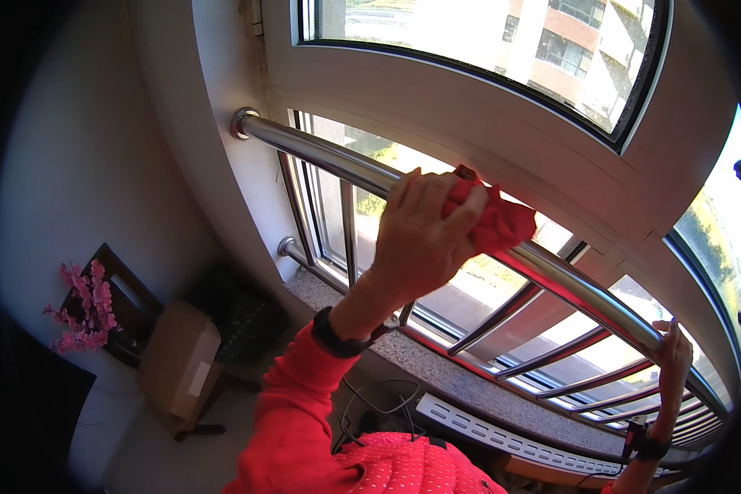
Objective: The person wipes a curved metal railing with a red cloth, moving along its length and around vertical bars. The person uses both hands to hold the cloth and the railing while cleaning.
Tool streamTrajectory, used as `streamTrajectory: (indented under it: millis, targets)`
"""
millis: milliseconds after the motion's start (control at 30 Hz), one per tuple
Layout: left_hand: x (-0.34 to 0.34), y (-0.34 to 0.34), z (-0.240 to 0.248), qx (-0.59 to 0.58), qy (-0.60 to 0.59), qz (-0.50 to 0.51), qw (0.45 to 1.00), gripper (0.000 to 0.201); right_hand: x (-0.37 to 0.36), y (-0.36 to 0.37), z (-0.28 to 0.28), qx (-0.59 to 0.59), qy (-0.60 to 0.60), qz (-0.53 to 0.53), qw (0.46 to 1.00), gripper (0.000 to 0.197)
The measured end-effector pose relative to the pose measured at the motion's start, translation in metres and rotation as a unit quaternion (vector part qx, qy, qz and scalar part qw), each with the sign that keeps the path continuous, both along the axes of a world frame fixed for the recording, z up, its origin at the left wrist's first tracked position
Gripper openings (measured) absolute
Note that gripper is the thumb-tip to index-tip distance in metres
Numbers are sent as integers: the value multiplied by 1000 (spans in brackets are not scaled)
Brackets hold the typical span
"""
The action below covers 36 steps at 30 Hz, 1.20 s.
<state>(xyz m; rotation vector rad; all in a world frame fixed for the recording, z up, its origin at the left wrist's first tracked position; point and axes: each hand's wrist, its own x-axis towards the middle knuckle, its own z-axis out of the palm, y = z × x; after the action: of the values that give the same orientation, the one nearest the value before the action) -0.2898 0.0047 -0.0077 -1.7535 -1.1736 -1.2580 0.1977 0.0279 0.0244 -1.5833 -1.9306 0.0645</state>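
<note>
The crumpled red cloth sits pressed on top of the long polished steel guard rail that runs across the window, about midway along it, and the left hand is closed over the cloth, fingers wrapped down the rail's far side. Further along the same rail, towards its lower end, the right hand curls around the tube, apparently bracing. Below the rail, slimmer steel bars slant down towards the speckled grey stone sill, and under the sill lies a long white slotted vent cover. Behind the rail stands the white window frame. Far below the rail's wall end, a brown cardboard box and a spray of pink artificial flowers rest by the wall. To wipe well here, I would judge it best to keep the cloth cupped around the whole tube, press evenly, and keep that bracing hand firm.
</note>
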Motion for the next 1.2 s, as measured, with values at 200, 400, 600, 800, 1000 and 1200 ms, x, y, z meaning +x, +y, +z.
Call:
streamTrajectory:
  millis: [200, 400, 600, 800, 1000, 1200]
  targets:
    - [-129, 3, -1, 6, -32, 140, 990, 39, 4, 7, -16, 76, 11, -13, 997, 63]
    - [-215, 11, 12, 16, -140, 91, 986, 28, 3, 8, -21, 45, 64, -58, 995, 63]
    - [-184, 14, 9, 27, -142, 90, 985, 23, -5, 10, -27, 96, 49, -93, 990, 57]
    - [-95, 12, -4, 41, -65, 68, 995, 56, -6, 10, -30, 72, 36, -116, 990, 53]
    - [-106, 14, -3, 53, -38, 60, 996, 39, -3, 9, -34, 173, -72, -58, 981, 46]
    - [-182, 17, 1, 21, -161, 80, 983, 22, -6, 9, -36, 185, -72, -73, 977, 48]
